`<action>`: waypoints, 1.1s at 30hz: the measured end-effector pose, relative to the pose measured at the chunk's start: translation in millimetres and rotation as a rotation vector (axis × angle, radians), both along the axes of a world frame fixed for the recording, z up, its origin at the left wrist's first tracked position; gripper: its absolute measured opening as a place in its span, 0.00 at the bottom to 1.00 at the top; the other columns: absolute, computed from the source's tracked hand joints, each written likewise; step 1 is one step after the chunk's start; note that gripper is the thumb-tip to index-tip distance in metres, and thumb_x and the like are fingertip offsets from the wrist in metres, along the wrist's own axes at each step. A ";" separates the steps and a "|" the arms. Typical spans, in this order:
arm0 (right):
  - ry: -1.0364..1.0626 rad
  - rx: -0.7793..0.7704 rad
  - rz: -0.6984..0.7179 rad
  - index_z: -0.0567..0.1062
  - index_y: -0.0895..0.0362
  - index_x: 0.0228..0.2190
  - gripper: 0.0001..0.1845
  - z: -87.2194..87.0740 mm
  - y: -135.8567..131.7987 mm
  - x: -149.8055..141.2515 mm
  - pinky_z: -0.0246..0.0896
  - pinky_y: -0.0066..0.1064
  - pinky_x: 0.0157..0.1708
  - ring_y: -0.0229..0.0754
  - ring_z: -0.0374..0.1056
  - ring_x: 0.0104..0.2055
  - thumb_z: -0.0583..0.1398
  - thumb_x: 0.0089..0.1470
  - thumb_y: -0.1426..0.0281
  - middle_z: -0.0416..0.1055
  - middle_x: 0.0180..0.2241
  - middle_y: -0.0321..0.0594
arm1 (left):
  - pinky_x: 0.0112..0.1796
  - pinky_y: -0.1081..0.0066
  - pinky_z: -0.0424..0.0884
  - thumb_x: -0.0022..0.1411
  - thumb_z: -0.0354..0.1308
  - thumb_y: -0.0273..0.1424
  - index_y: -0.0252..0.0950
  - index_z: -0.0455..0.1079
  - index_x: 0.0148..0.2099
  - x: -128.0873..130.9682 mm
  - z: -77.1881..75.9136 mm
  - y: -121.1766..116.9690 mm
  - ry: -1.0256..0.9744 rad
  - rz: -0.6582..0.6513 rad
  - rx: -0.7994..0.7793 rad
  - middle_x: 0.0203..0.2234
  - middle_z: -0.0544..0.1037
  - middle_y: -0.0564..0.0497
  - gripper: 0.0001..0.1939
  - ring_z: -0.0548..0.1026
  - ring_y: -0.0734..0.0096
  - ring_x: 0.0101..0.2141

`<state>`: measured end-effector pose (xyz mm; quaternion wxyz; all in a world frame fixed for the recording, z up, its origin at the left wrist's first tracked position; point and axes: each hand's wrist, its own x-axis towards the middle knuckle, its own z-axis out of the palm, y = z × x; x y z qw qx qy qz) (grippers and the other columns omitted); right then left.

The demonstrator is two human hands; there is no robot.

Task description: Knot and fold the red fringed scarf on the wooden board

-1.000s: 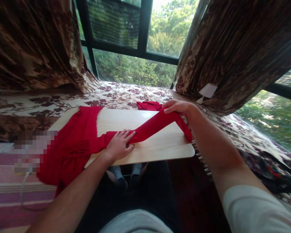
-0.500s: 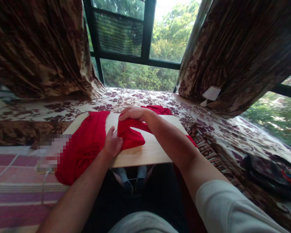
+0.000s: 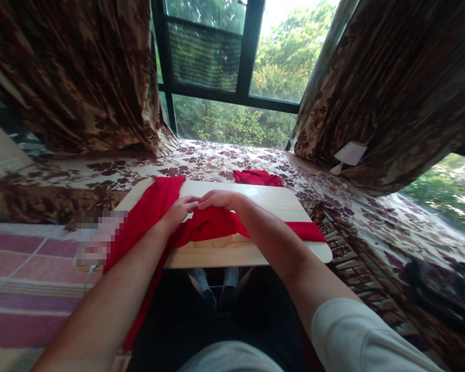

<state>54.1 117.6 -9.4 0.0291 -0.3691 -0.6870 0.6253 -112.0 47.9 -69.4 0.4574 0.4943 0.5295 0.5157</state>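
A piece of red cloth (image 3: 213, 225) lies on a small pale wooden table (image 3: 220, 253) in front of me, with a strip running right under my forearm to the table's edge. My right hand (image 3: 219, 200) is closed on the upper edge of this cloth, fingers curled down. Just left of it, my left hand (image 3: 181, 211) is closed too, its fingertips meeting the right hand's at the cloth's upper left corner. A larger stretch of red fabric (image 3: 149, 204) covers the table's left side and hangs over the front edge beneath my left forearm.
Another red cloth (image 3: 258, 177) rests on the flowered window seat (image 3: 213, 155) behind the table. A small white lamp (image 3: 351, 153) stands at the right by the curtain (image 3: 344, 77). A dark bag (image 3: 442, 289) is at far right, a striped bedspread (image 3: 23, 294) at left.
My left hand has moved up and now meets my right hand at the cloth's upper edge. The cloth lies flatter, its strip reaching right. Left fabric hangs lower at the front. The view has shifted left.
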 end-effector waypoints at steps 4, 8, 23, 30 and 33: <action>-0.047 0.109 0.021 0.77 0.59 0.27 0.10 -6.9 0.6 4.9 0.66 0.22 0.28 0.36 0.71 0.26 0.71 0.47 0.67 0.74 0.20 0.31 | 0.32 0.68 0.67 0.42 0.66 0.43 0.36 0.70 0.26 -1.2 -6.0 0.6 0.079 -0.032 -0.004 0.21 0.73 0.53 0.16 0.71 0.68 0.28; -0.126 0.159 0.081 0.79 0.58 0.30 0.14 -9.8 -1.1 9.6 0.64 0.23 0.27 0.35 0.69 0.25 0.72 0.46 0.61 0.73 0.19 0.31 | 0.28 0.71 0.63 0.43 0.65 0.43 0.37 0.68 0.26 0.9 -8.8 1.3 0.047 -0.061 -0.061 0.20 0.71 0.55 0.16 0.68 0.70 0.26; -0.359 0.200 0.222 0.76 0.60 0.26 0.15 -16.0 29.2 79.4 0.54 0.25 0.24 0.34 0.63 0.23 0.71 0.43 0.62 0.71 0.20 0.31 | 0.26 0.71 0.58 0.47 0.60 0.56 0.37 0.66 0.21 4.4 -28.9 5.4 0.515 -0.121 0.056 0.17 0.65 0.56 0.26 0.61 0.72 0.24; -0.394 0.117 0.163 0.74 0.61 0.25 0.14 -12.6 51.2 170.9 0.53 0.28 0.27 0.33 0.58 0.24 0.70 0.42 0.64 0.67 0.20 0.32 | 0.24 0.71 0.52 0.52 0.60 0.53 0.38 0.59 0.17 5.7 -27.5 1.9 0.697 -0.194 0.057 0.14 0.58 0.57 0.27 0.56 0.74 0.21; -0.438 0.181 0.114 0.75 0.61 0.26 0.15 -11.8 53.6 194.8 0.53 0.28 0.28 0.34 0.57 0.25 0.69 0.43 0.62 0.67 0.21 0.32 | 0.23 0.71 0.52 0.50 0.63 0.52 0.39 0.61 0.17 5.1 -22.0 2.8 0.670 -0.240 0.017 0.14 0.60 0.57 0.26 0.57 0.73 0.20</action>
